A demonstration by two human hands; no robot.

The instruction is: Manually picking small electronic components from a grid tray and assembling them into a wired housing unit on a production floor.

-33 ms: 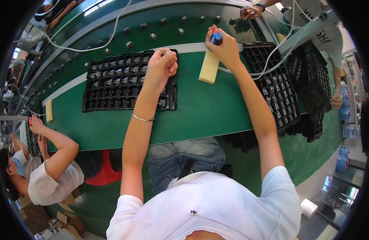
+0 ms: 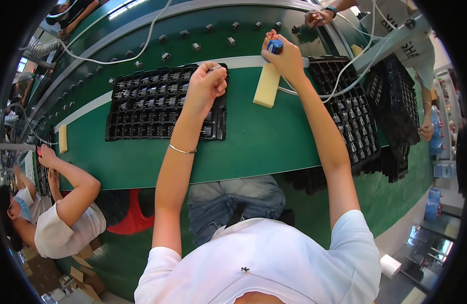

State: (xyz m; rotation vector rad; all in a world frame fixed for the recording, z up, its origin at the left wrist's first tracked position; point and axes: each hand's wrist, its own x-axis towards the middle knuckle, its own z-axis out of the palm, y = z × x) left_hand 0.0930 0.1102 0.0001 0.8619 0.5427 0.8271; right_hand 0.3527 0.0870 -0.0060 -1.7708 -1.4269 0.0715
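My left hand (image 2: 207, 87) is closed in a pinch over the right part of a black compartment tray (image 2: 134, 133). A small shiny piece shows at its fingertips, too small to name. The tray holds rows of small metal parts with pins. My right hand (image 2: 288, 60) grips a blue object with an orange-red top (image 2: 275, 45), whose kind I cannot make out. Just below that hand, a pale yellow block (image 2: 267, 88) lies on the green table (image 2: 259, 137). The fingers hide much of both held things.
A second filled black tray (image 2: 352, 119) lies to the right, with stacked trays (image 2: 395, 101) beyond it. Small parts (image 2: 196, 46) stand spaced along a green conveyor at the back. White cables hang across the upper right. Other people work at left and far right.
The view has shifted slightly, and both hands appear a touch further right. Each keeps its grip.
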